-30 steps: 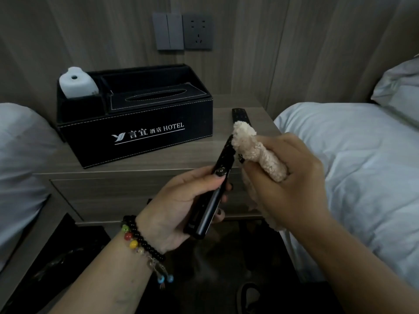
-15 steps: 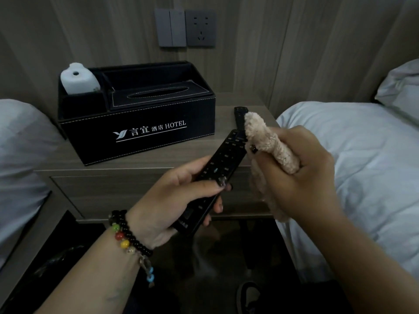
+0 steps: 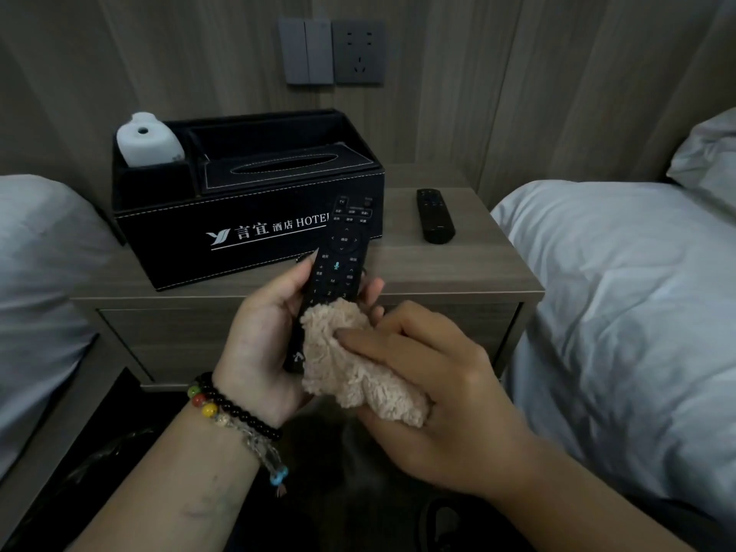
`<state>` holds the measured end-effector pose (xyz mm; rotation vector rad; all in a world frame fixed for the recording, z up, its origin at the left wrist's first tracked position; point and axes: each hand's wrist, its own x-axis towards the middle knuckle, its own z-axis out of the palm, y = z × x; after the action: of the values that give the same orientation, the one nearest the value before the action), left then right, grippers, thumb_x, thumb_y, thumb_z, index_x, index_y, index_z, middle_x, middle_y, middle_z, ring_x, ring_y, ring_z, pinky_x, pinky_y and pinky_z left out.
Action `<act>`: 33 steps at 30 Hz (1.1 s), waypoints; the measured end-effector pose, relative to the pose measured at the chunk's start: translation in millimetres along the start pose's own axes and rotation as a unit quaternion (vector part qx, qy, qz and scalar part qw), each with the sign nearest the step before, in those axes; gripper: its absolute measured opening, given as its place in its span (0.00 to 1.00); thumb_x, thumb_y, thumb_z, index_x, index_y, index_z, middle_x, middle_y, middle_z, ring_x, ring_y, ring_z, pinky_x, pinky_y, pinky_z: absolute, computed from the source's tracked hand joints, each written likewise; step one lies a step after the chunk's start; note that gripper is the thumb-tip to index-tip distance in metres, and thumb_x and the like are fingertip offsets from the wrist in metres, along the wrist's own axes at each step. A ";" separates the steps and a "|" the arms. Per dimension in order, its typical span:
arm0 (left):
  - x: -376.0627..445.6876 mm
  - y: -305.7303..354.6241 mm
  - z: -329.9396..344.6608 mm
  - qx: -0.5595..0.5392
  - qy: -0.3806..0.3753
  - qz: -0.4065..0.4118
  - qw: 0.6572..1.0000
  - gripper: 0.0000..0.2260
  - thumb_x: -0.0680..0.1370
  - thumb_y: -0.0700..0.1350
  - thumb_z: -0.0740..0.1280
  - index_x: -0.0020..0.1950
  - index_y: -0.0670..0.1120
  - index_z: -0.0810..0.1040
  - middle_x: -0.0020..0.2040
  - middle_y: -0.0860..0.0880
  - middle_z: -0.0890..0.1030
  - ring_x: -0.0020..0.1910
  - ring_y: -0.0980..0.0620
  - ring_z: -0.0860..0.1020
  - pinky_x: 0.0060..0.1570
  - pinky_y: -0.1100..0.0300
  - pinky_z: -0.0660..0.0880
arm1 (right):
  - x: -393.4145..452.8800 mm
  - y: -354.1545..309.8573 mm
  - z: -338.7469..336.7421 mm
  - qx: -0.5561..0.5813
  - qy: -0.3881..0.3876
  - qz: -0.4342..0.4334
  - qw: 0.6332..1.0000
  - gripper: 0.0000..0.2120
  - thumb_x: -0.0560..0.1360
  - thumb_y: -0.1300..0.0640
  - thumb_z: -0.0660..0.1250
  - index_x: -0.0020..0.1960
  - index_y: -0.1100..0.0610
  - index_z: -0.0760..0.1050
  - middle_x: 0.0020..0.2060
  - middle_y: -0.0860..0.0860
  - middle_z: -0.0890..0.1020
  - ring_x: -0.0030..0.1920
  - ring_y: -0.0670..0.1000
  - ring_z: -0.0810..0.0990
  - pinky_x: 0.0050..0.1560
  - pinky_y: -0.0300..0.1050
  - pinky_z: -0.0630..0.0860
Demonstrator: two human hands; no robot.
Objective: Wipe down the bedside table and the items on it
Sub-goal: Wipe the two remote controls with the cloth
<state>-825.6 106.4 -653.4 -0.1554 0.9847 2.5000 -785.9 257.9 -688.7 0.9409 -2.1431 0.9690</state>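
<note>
The left hand (image 3: 259,344) grips the black button-faced remote (image 3: 338,264) upright over the wood-grain table (image 3: 458,272) while the right hand (image 3: 442,392) presses a fluffy beige cloth (image 3: 350,364) on its lower end, leaving the second black remote (image 3: 435,215), black leather organiser box (image 3: 247,217) and tabletop apparently pending.

Black remote (image 3: 338,253) stands upright in the left-hand grip, buttons facing up; tan fluffy cloth (image 3: 350,372) covers its lower end, apparently pressed on.

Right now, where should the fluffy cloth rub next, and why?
Probably slide the cloth up the remote. The right hand presses it on the lower end only, while the left hand holds the remote with its upper buttons bare.
</note>
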 end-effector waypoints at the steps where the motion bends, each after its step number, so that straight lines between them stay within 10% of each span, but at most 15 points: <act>1: -0.3 0.9 -0.9 -0.002 -0.006 0.004 1.000 0.22 0.76 0.52 0.63 0.67 0.43 0.75 0.49 0.44 0.82 0.42 0.49 0.83 0.44 0.55 0.80 | 0.2 -1.5 -0.3 -0.016 -0.013 -0.005 1.000 0.18 0.70 0.55 0.73 0.58 0.58 0.80 0.46 0.51 0.78 0.46 0.47 0.78 0.42 0.48 0.74; 13: -0.2 0.8 -1.4 0.052 -0.067 0.032 0.996 0.19 0.75 0.46 0.60 0.65 0.52 0.78 0.54 0.44 0.82 0.41 0.50 0.83 0.41 0.59 0.80 | 7.2 -11.7 -2.3 -0.080 -0.071 -0.066 0.992 0.15 0.73 0.52 0.69 0.56 0.58 0.81 0.44 0.52 0.80 0.44 0.50 0.79 0.41 0.50 0.72; 19: -0.4 -13.2 3.6 -0.021 -0.155 -0.041 0.987 0.18 0.66 0.42 0.70 0.56 0.43 0.82 0.45 0.42 0.84 0.41 0.46 0.83 0.43 0.53 0.81 | 15.7 5.0 -21.1 -0.099 0.015 -0.042 0.994 0.16 0.68 0.58 0.72 0.55 0.61 0.81 0.44 0.54 0.80 0.43 0.52 0.80 0.41 0.51 0.74; 27: -1.0 -27.2 4.7 0.215 -0.131 0.014 0.968 0.17 0.76 0.43 0.60 0.63 0.51 0.79 0.55 0.47 0.83 0.46 0.49 0.82 0.41 0.57 0.76 | 25.0 28.9 -61.8 -0.145 0.189 0.081 0.968 0.07 0.74 0.57 0.68 0.48 0.59 0.81 0.36 0.50 0.76 0.37 0.43 0.72 0.42 0.26 0.66; 33: -0.5 -33.3 8.1 0.227 -0.129 0.007 0.965 0.17 0.75 0.42 0.64 0.63 0.52 0.79 0.56 0.46 0.83 0.46 0.49 0.82 0.40 0.58 0.77 | 21.9 30.5 -61.7 -0.170 0.218 0.112 0.955 0.05 0.73 0.55 0.70 0.45 0.57 0.81 0.37 0.50 0.76 0.37 0.43 0.73 0.41 0.29 0.67</act>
<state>-809.9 133.1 -668.0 0.3124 1.4055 2.1635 -808.6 314.4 -649.7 0.2876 -1.9674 0.7851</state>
